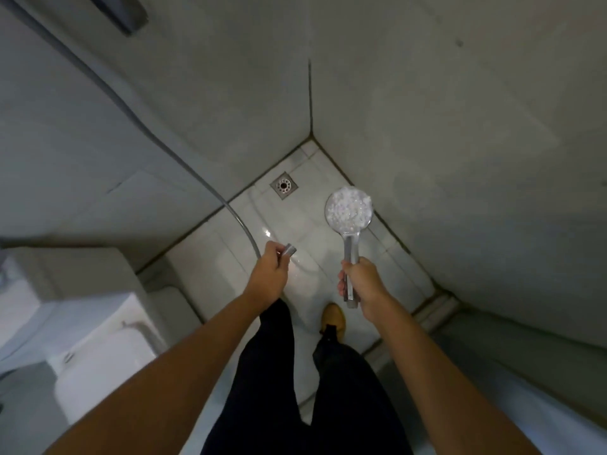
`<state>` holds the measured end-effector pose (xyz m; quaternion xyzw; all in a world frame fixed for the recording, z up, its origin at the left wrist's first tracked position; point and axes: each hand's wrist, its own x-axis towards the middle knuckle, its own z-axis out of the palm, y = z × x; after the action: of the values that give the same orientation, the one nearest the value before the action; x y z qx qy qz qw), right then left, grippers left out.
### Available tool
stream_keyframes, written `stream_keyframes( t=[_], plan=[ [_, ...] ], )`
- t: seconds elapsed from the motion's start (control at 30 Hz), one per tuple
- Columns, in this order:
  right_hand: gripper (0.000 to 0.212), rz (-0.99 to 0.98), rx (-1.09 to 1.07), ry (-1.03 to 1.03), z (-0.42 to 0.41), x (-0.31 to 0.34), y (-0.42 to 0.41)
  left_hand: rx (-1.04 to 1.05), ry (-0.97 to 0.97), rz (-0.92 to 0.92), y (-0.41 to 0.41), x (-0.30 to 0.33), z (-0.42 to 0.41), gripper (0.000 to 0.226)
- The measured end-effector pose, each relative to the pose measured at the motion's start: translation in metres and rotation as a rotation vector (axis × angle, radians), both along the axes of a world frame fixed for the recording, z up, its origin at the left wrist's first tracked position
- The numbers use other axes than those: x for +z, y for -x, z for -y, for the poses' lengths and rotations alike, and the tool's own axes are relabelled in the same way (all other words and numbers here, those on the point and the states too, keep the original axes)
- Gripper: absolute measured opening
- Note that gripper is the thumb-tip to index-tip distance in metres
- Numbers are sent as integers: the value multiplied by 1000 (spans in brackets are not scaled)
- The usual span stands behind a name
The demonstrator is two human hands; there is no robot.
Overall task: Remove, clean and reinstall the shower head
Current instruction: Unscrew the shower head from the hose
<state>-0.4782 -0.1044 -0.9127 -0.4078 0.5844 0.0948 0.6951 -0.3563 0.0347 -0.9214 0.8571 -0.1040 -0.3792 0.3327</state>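
Chrome shower head (349, 214) detached from its hose, held out over the white tiled floor (210, 277) near the corner of the stall. Right hand (361, 284) wrapped closed round the handle, round face turned up toward the camera and covered in white foam or beads; which, cannot tell. Handle's threaded end sticks out below the fist. Left hand (267, 275) pinched closed on the metal end fitting (289, 250) of the hose (184, 165); hose curves up and away to the left along the wall. Fitting and shower head are apart, not joined. Square floor drain (284, 185) sits in the corner beyond both hands. Toilet cistern (82, 323) at lower left. Dark trousers and one tan shoe (334, 318) below.
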Motion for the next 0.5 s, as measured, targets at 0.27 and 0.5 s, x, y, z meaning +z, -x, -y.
stream_keyframes(
  t=[0.27, 0.5],
  plan=[
    [25, -116, 33, -60, -9, -91, 27, -141, -225, -68, 10, -98, -17, 15],
    [23, -166, 15, -96, -28, -202, 28, -174, -242, -115, 4, -216, -33, 5]
  ],
)
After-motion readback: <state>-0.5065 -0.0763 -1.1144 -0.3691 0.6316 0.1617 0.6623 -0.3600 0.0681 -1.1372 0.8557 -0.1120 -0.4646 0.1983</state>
